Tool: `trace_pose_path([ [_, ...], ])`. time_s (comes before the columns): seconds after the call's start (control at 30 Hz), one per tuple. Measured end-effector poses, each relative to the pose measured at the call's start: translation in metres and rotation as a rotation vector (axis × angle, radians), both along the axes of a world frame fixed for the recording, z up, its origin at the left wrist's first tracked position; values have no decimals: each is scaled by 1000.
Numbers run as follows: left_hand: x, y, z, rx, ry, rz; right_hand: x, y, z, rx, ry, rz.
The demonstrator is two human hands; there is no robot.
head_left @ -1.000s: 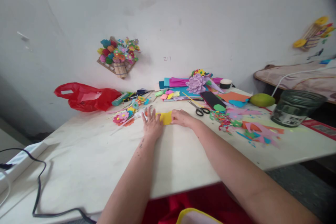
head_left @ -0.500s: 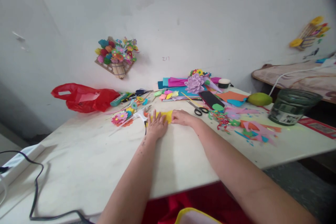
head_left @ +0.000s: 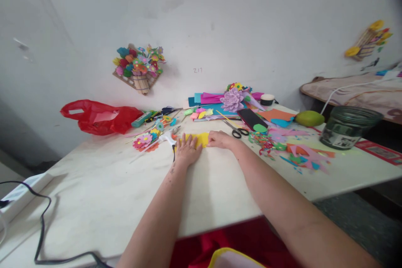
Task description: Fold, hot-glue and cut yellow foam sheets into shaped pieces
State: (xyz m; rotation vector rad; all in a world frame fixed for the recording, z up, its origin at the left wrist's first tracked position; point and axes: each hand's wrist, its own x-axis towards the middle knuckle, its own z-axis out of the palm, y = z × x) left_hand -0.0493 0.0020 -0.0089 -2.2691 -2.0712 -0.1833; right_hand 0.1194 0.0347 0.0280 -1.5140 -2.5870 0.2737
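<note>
A yellow craft sheet lies on the white table under both my hands. My left hand is flat on its left part with fingers spread, pressing it down. At the sheet's right edge, my right hand is closed, its fingertips pinched together on the edge; the details of that pinch are hidden. Just left of my left hand lies a white glue gun, partly covered by the fingers. Black-handled scissors rest to the right of my right hand.
Foam flowers and a red plastic bag lie left. To the right are a phone, paper scraps, a yellow-green oval object and a glass jar. Coloured sheets are stacked by the wall. A black cable crosses the left front.
My right hand has shifted slightly to the right, and a little more yellow shows between the hands. The left hand stays flat in nearly the same place.
</note>
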Motion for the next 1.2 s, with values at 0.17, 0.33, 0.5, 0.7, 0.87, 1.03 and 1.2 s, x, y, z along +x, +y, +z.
trace_pose_path([
  [0.17,3,1,0,-5,-11,57,2,-2,3,-36,7,-48],
  [0.33,7,-1,3,-20,-22,103,5,0,4,-42,-10,-62],
  [0.5,11,0,7,-64,-13,131,5,1,3,-45,-4,-52],
  [0.7,24,7,10,-135,31,103,4,1,4,-55,-6,-41],
  [0.87,35,7,7,-86,15,41,7,9,-2,-38,14,8],
  [1.03,35,6,3,-64,-17,19,13,17,-10,-55,38,71],
  [1.2,34,7,3,-87,-30,47,20,22,-12,-58,32,56],
])
